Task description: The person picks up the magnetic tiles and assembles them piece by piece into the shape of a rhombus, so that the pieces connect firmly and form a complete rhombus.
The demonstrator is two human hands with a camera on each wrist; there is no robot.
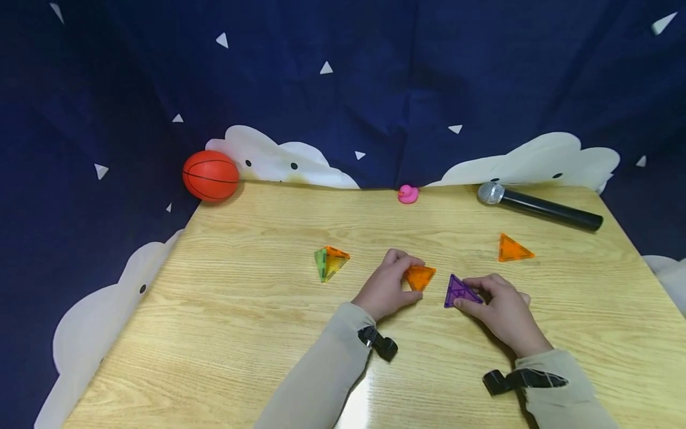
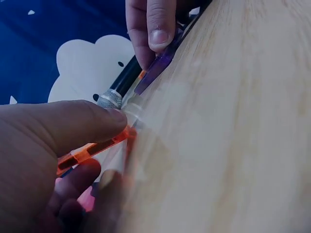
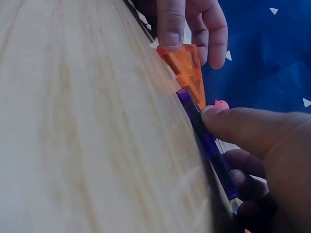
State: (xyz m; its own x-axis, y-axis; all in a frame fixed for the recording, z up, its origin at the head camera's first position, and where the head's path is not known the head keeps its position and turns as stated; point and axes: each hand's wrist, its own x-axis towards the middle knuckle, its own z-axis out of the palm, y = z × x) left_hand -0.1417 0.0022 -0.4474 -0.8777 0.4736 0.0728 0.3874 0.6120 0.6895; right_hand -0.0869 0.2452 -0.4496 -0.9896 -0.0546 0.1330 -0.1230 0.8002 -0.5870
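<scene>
Orange translucent triangle (image 1: 420, 277), bright and glossy with a thicker rim, sits just right of the left hand (image 1: 383, 291), which clamps it between the thumb on its near side and fingers on its far side. Close by on the right is a purple triangle (image 1: 460, 292), deeper in colour and see-through, with darker lines crossing its face; the right hand (image 1: 506, 307) pinches it from its right side. Both pieces are at the middle of the wooden table (image 1: 214, 333), slightly right, a narrow strip of wood showing between them in the head view. Whether either touches the wood all along its underside cannot be told.

Left of the hands stands a small folded piece (image 1: 331, 262) in green, orange and yellow, with wood grain showing broadly to its left and on its near side. Another orange triangle (image 1: 513, 249) lies farther off to the right, between the right hand and a black microphone (image 1: 546, 208) at the far right. A pink duck (image 1: 409, 195) sits on the far edge, before a dark blue curtain (image 1: 300, 107); a red ball (image 1: 210, 176) occupies the far left corner. Both side edges of the table slant inward toward the far side.
</scene>
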